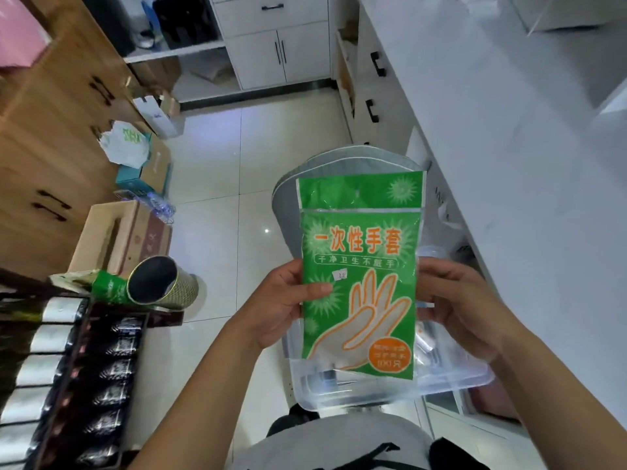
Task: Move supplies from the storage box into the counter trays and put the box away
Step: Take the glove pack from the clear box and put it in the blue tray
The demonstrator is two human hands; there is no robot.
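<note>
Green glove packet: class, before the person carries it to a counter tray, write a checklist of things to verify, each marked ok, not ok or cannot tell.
1. Green glove packet held by both hands: ok, left hand on one edge, right hand on the other.
2. Packet lifted clear of the clear storage box: ok, it is held above the box.
3. Packet sealed: cannot tell.
4. Box emptied: not ok, small items still show inside.
5. Counter tray in sight: not ok, only bare white counter shows.
6. Box resting steadily on the grey seat: cannot tell.
</note>
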